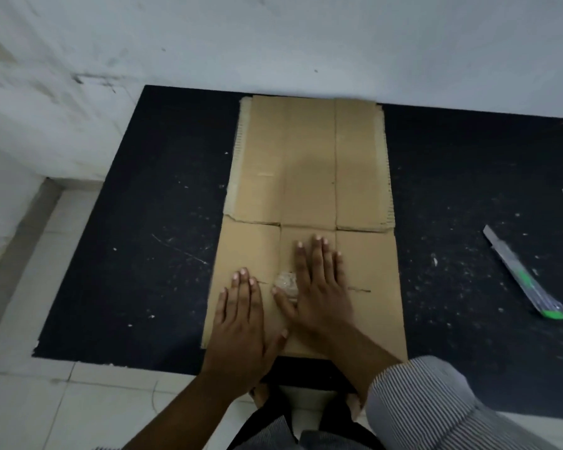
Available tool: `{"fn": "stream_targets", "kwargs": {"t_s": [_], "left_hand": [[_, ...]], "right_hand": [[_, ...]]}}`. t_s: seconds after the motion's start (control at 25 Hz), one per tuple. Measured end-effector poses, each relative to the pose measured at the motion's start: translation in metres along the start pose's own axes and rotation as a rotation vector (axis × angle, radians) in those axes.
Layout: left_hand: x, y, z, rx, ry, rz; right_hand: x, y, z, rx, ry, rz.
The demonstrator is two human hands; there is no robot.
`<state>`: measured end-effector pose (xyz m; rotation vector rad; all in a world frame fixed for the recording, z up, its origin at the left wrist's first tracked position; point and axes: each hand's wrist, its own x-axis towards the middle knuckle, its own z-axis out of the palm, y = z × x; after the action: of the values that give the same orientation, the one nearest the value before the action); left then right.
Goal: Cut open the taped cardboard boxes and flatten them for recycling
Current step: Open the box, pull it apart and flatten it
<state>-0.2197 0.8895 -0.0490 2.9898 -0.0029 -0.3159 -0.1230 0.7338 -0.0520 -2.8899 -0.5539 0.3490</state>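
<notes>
Fingers [317,250] straight on flattened cardboard [306,164]

A speckled black mat [127,254] lies on pale floor tiles [46,401]; beyond the mat rises a scuffed white wall [273,43].

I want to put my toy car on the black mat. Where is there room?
The black mat is bare left of the flattened brown cardboard, and between it and the green-grey utility knife. Crowded: the cardboard's near end, under the left hand and right hand.
</notes>
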Motion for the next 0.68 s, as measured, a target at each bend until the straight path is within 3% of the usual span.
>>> {"fn": "stream_targets", "kwargs": {"t_s": [0.2, 0.44, 0.68], "left_hand": [[0.0, -0.013, -0.007, -0.013, 0.006, 0.131], [0.002, -0.02, -0.01, -0.051, -0.05, 0.067], [0.068, -0.029, -0.028, -0.13, -0.026, 0.1]], "right_hand": [[0.006, 0.001, 0.0, -0.043, 0.061, 0.009], [-0.025, 0.014, -0.004, 0.033, 0.1, 0.285], [-0.031, 0.017, -0.005, 0.057, 0.098, 0.267]]}}
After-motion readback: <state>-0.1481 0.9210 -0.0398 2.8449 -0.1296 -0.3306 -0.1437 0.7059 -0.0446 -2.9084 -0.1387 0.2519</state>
